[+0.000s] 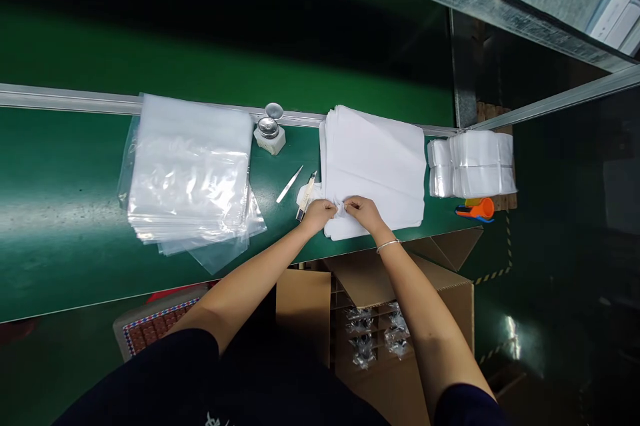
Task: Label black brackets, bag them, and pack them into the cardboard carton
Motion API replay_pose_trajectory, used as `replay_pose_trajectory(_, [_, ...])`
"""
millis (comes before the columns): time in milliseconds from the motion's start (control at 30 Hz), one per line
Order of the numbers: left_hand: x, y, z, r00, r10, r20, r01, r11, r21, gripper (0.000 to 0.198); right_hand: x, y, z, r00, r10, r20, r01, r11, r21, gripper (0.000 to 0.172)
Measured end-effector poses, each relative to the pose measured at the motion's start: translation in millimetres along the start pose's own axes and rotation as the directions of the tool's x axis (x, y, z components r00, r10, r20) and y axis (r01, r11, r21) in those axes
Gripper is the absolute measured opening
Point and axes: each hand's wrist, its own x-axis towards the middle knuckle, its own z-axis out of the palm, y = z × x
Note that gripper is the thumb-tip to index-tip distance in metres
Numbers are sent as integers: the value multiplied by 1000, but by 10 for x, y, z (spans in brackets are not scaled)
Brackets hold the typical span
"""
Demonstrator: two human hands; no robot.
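Over the near-left part of a stack of white sheets (377, 163), my two hands meet with fingertips close together. My left hand (321, 213) is closed in a pinch at the stack's left edge. Just to its right, my right hand (364, 211) pinches as well. Between the fingertips shows something small and whitish, too small to name. Left of my left hand, a utility knife (307, 196) lies on a white scrap (316, 193). A slim, pale pointed tool (289, 184) rests on the green table (287, 229) beside it.
A pile of clear plastic bags (193, 166) lies at left, near a white pump bottle (270, 136) with its metal lid up. Bundled white bags (483, 163) and an orange tape dispenser (477, 208) sit at right. Below the edge stands an open cardboard box (450, 286) with wrapped items.
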Motion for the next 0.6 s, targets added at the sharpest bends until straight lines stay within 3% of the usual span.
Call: replay_pose_trajectory(600, [-16,111,-60,996,-84,10,85,995,-54,33,-20,-39,-10,999,-32,17,31,999,35,13])
